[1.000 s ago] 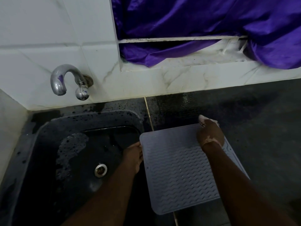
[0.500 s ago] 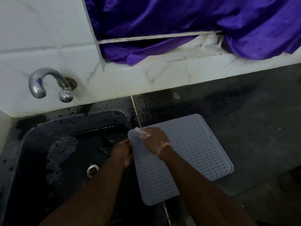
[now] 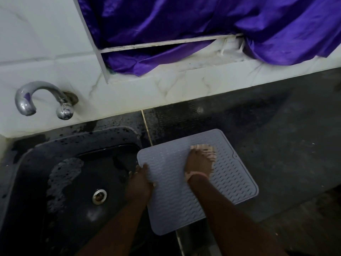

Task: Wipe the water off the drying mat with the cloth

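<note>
Purple curtain (image 3: 203,30), satiny and creased, hangs over the sill and white marbled wall tiles (image 3: 46,43) at the back. Below them the tabletop (image 3: 276,135) is dark speckled stone, dull sheen, likely damp in places.

Left of it, a black sink (image 3: 60,182), rounded corners, with a pale foamy film on its floor around a metal drain (image 3: 99,196). Chrome tap (image 3: 43,99) curves out of the wall above it.

Drying mat (image 3: 184,196): grey, flexible, probably silicone, rounded corners, raised rim, wavy ribbing. It lies on the tabletop with its left edge overhanging the sink, I judge so runoff drains there.

Left hand (image 3: 139,182) grips that overhanging edge, thumb on top, the other fingers curled beneath as far as I can see; I read this as anchoring the mat against the wiping push.

Right hand (image 3: 200,163) lies fairly flat, fingers extended, pressing the cloth (image 3: 208,150) onto the mat's far middle. The cloth is pale with pinkish stripes, mostly hidden beneath the palm.

Water droplets on the ribs: too dim to confirm.
</note>
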Demonstrator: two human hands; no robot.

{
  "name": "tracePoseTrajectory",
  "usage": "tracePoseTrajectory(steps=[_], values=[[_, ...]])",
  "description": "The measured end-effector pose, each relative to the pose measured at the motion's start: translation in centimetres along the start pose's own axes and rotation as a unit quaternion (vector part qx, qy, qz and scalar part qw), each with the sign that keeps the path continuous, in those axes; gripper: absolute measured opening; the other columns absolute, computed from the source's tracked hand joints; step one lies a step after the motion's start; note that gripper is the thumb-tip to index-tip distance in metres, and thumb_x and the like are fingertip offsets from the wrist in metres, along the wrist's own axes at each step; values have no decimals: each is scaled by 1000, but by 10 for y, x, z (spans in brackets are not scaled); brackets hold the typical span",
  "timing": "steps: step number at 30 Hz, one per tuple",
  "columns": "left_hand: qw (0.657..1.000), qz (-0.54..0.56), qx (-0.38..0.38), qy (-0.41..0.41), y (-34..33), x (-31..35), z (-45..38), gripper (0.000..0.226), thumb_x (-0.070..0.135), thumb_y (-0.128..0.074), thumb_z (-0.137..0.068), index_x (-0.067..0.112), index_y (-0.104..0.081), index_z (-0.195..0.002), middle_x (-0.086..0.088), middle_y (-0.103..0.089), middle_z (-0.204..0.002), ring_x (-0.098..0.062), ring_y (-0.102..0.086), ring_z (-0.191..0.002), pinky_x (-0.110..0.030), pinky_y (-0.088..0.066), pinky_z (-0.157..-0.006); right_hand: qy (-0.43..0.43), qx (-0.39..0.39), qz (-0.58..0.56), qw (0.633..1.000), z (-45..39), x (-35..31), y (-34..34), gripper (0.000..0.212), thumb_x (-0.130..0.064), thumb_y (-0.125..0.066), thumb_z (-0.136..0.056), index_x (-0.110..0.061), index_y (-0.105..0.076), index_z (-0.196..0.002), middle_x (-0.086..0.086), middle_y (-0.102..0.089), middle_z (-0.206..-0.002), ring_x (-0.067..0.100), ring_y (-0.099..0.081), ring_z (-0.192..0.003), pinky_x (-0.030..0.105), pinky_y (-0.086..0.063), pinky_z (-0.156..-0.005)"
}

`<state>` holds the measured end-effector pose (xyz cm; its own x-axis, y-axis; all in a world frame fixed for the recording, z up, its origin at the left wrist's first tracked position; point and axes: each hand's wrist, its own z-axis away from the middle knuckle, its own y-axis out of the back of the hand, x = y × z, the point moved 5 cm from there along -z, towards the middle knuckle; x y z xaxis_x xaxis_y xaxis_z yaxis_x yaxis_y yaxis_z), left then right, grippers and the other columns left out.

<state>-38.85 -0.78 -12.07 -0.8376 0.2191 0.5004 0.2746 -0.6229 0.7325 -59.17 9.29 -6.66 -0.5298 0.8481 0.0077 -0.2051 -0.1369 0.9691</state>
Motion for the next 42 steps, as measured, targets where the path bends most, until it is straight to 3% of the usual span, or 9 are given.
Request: tracePoseTrajectory(steps=[3,6,12,17,23,28,32,36,42], values=[[999,-49,-7,3,5,-1,0,74,46,-62,-91,31,-28,-156,-8,-29,-162,-36,-26,-149,-53,-37,-114,127,-23,9,992,46,-67,-9,28,-20,-43,-101,-10,-62,-118,13,-65,-111,28,-64,-99,44,-54,-88],[999,-37,17,-21,10,-8,3,79,69,-63,-79,34,-42,-147,-9,-44,-154,-34,-39,-143,-55,-37,-114,231,-82,-23,969,81,-105,-4,27,-26,-49,-102,-11,-62,-120,12,-63,-123,31,-59,-118,50,-43,-106],[993,-89,65,-47,21,8,14,90,55,-69,-82,39,-21,-156,-5,-19,-166,-35,-22,-150,-54,-35,-115,90,-97,-311,941,10,-9,46,59,-63,-37,-100,-18,-73,-83,-2,-71,-75,18,-69,-74,34,-53,-74],[985,-157,24,-63,9,28,24,74,46,-67,-88,37,-32,-152,4,-21,-166,-32,-16,-153,-58,-26,-118,-46,38,-160,985,-45,101,52,36,-33,-35,-106,-23,-64,-124,10,-67,-122,30,-64,-111,41,-49,-93],[969,-240,-10,-64,16,37,20,77,48,-64,-90,37,-24,-155,2,-15,-168,-34,-7,-155,-57,-18,-119,20,23,-51,998,5,30,-11,28,-16,-43,-99,-10,-57,-122,12,-66,-114,28,-65,-99,41,-55,-86],[988,-152,-10,-32,14,26,16,65,58,-50,-90,36,-37,-150,-3,-34,-161,-32,-25,-150,-51,-25,-118,208,-64,-91,972,93,-73,-19,26,-20,-44,-104,-9,-60,-121,14,-65,-119,30,-64,-109,44,-52,-96],[967,-236,-44,-85,24,24,20,82,38,-70,-88,40,-23,-155,4,-19,-167,-33,-11,-154,-57,-21,-118,174,-106,-263,943,75,-37,8,40,-47,-41,-104,-20,-68,-117,3,-71,-114,24,-65,-108,39,-51,-96],[985,-156,13,-69,16,17,31,83,27,-71,-84,33,-28,-155,-2,-29,-163,-33,-25,-150,-53,-33,-117,44,-19,-313,949,25,59,49,43,-48,-40,-104,-19,-70,-94,4,-72,-88,21,-67,-79,38,-55,-78],[969,202,87,113,-1,-14,52,40,18,-83,-79,5,-70,-115,-16,-73,-110,-26,-66,-87,-30,-50,-73,0,23,-297,954,-12,130,23,35,-29,-45,-104,-23,-58,-136,7,-58,-141,31,-51,-132,49,-37,-114]])
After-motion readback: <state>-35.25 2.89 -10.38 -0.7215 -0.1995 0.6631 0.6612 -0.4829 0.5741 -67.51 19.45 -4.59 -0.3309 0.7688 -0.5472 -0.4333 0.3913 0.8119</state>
